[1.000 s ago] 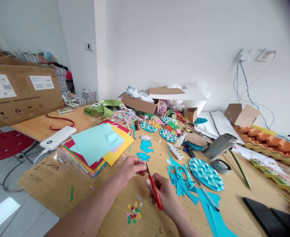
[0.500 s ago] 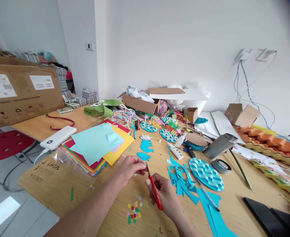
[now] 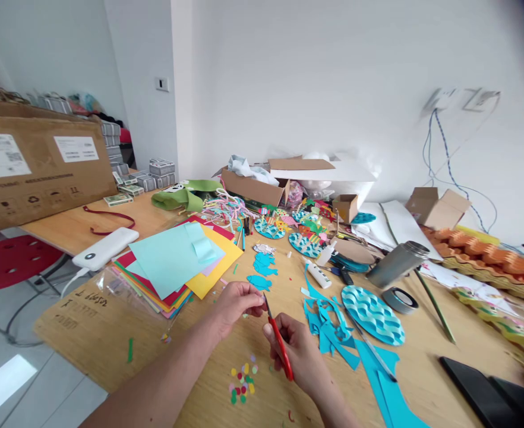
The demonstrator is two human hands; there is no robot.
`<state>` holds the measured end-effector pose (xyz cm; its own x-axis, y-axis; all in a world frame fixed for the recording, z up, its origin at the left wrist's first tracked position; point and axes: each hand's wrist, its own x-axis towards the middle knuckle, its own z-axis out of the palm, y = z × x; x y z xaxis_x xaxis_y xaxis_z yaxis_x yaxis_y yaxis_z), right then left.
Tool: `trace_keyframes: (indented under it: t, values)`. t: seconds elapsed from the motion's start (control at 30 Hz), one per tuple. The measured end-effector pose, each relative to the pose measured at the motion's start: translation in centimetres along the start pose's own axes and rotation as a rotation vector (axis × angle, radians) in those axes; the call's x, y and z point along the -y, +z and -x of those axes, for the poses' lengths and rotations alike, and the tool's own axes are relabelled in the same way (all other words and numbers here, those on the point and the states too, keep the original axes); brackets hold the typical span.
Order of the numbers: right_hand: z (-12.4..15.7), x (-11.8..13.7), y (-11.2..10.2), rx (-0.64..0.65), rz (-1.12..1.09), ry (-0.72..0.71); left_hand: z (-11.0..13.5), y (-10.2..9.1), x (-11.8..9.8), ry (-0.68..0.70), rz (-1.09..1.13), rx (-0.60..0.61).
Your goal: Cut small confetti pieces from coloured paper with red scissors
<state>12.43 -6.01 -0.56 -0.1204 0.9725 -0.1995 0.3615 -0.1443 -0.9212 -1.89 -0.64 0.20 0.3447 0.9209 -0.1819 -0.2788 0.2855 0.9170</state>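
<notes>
Red scissors [image 3: 280, 345] gripped in right hand [image 3: 302, 356], seemingly mid-snip on tiny scrap [image 3: 262, 306] pinched by left hand [image 3: 237, 303]; steady feeding needed next.

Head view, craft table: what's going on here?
A person is cutting at a cluttered wooden table. Their right hand grips red-handled scissors, blades angled up toward the left hand, which is pinched shut at the blade tips; whatever it holds is too small to make out. Coloured paper bits lie just below the hands, a stack of coloured paper sheets lies to the left, and turquoise offcuts lie to the right.
</notes>
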Motion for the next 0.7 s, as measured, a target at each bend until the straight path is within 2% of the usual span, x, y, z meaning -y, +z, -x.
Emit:
trace_keyframes:
  t: [0.7]
  values:
    - [0.0, 0.05, 0.07, 0.009, -0.012, 0.005, -0.25, -0.25, 0.2, 0.014, -0.014, 0.018]
